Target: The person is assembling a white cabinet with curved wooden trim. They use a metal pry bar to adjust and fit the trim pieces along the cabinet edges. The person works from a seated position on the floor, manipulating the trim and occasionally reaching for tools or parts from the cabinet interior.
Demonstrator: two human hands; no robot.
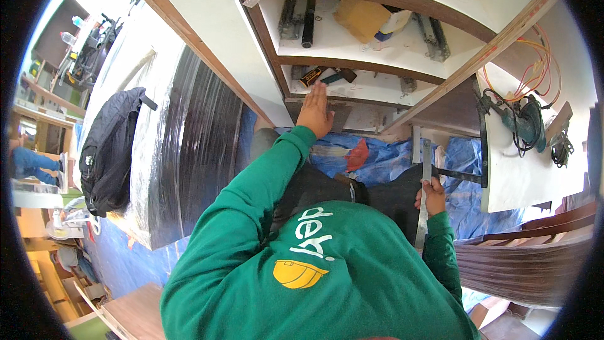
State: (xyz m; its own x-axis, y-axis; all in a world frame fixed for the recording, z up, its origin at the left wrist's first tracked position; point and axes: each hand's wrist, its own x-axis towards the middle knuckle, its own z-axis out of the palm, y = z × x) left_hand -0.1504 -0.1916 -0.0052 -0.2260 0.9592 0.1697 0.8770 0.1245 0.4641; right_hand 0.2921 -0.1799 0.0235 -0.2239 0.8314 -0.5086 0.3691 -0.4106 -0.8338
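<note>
My left hand [316,113] reaches forward to the lowest shelf of a white cabinet with brown edging [352,62]. Its fingers lie stretched out and close together, apparently over the dark front edge of that shelf. Just past the fingertips are a black-and-yellow box [311,76] and a green-handled tool [336,77]. Beside my right thigh, my right hand [431,196] is closed around a long flat metal strip [426,162], which stretches away from me and back along my forearm. Markings on the strip are too small to make out.
A white-topped table [513,179] at right carries a green corded power tool [530,124] and coiled orange hose [535,69]. Left stands a plastic-wrapped stack [201,132] with a black backpack [112,151]. Blue sheeting [327,148] covers the floor. Another person's legs [38,165] show far left.
</note>
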